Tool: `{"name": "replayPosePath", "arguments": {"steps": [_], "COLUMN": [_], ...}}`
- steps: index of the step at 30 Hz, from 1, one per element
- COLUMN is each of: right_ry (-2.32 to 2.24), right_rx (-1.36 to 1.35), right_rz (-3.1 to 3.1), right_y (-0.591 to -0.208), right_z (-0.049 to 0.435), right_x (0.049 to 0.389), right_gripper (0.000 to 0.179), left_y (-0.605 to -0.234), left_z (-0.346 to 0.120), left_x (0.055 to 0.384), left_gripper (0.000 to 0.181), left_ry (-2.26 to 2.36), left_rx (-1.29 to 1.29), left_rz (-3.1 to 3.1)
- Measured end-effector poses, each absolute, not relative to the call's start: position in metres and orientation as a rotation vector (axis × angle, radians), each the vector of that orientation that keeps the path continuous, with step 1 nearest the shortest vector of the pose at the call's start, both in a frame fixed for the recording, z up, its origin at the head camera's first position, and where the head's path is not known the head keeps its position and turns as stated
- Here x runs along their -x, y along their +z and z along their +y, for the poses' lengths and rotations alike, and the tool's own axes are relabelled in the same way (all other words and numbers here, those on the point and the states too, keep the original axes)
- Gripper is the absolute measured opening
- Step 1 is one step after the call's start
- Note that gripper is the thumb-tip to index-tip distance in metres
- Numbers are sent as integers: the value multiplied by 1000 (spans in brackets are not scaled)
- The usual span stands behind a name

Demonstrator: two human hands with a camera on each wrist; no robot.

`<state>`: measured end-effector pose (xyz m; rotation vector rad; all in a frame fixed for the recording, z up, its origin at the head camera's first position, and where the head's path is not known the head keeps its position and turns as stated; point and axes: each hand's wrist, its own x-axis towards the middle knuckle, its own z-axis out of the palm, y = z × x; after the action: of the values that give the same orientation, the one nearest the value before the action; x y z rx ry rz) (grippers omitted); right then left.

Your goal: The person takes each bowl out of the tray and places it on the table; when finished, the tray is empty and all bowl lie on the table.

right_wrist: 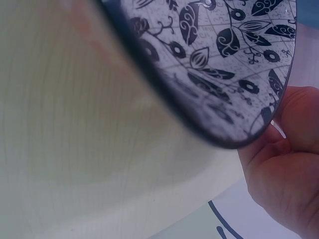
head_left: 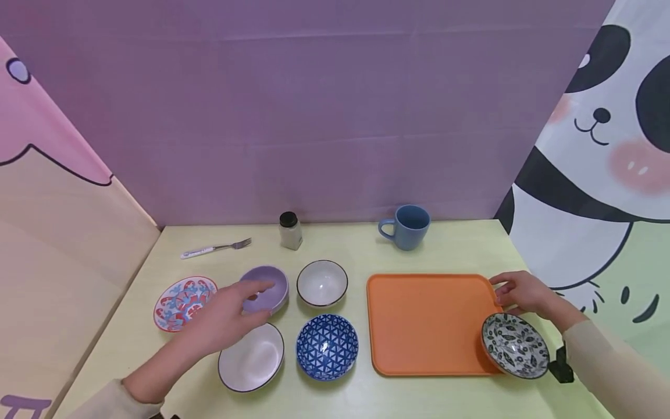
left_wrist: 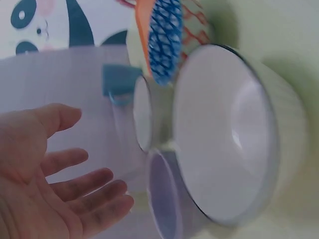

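Observation:
My left hand (head_left: 222, 317), fingers spread and holding nothing, hovers over the purple bowl (head_left: 278, 291) and the larger white bowl (head_left: 251, 361). In the left wrist view its palm and loose fingers (left_wrist: 89, 199) show. At the right edge of the orange tray (head_left: 424, 326) is my right hand (head_left: 528, 294), loosely bent. A black-and-white leaf-patterned bowl (head_left: 515, 345) sits just in front of it, overlapping the tray's right edge. The right wrist view shows bent fingers (right_wrist: 294, 154) beyond the patterned bowl's rim; whether they touch the bowl or tray I cannot tell.
Left of the tray stand a blue-patterned bowl (head_left: 327, 348) and a small white bowl (head_left: 322, 284). A red-and-blue plate (head_left: 180, 302) lies at the left. Toward the back are a fork (head_left: 217, 248), a black-lidded jar (head_left: 290, 233) and a blue mug (head_left: 410, 228).

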<state>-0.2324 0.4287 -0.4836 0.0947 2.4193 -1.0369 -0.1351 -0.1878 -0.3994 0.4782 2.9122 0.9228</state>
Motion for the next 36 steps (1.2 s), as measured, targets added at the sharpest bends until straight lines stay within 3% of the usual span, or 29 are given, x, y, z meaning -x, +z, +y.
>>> {"name": "replayPosePath", "arguments": {"steps": [17, 29, 36], "right_ry": [-1034, -1074, -1094], "right_rx": [-46, -33, -42], "right_rz": [2415, 2371, 2352], "right_y": [-477, -479, -485], "right_z": [428, 435, 437], "right_x": [239, 238, 234], "right_gripper": [58, 60, 59], "left_y": [-395, -411, -430], "left_z": [-66, 18, 58], "left_x": [171, 188, 184], "left_gripper": [64, 68, 60], "left_ry": [1158, 1204, 1248], "left_rx": [-714, -627, -530], "left_rz": [2503, 2241, 2188]}}
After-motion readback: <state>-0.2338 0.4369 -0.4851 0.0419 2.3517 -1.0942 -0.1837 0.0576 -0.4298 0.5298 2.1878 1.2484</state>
